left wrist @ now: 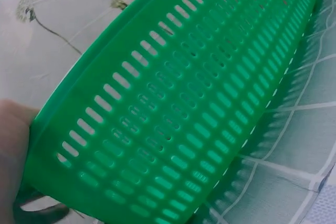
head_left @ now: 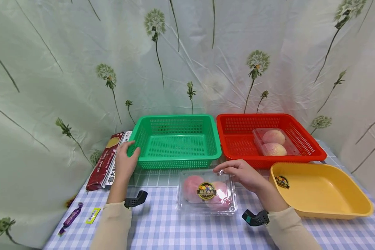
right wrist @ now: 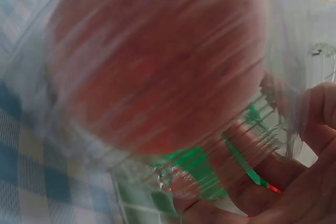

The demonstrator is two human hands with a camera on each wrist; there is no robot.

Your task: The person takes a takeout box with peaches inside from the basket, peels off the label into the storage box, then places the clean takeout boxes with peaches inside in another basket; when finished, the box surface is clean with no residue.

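At the table's near edge, right hand with fingers curled on the far rim of a clear peach box, left hand gripping the green basket corner, red basket beyond the right hand, yellow tray just outside it.

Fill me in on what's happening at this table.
A person sits at a checked table. Their left hand grips the near left corner of an empty green basket. Their right hand pinches the far edge of a clear clamshell of peaches lying just in front of that basket. Another peach pack sits in the red basket, and an empty yellow tray is on the right.
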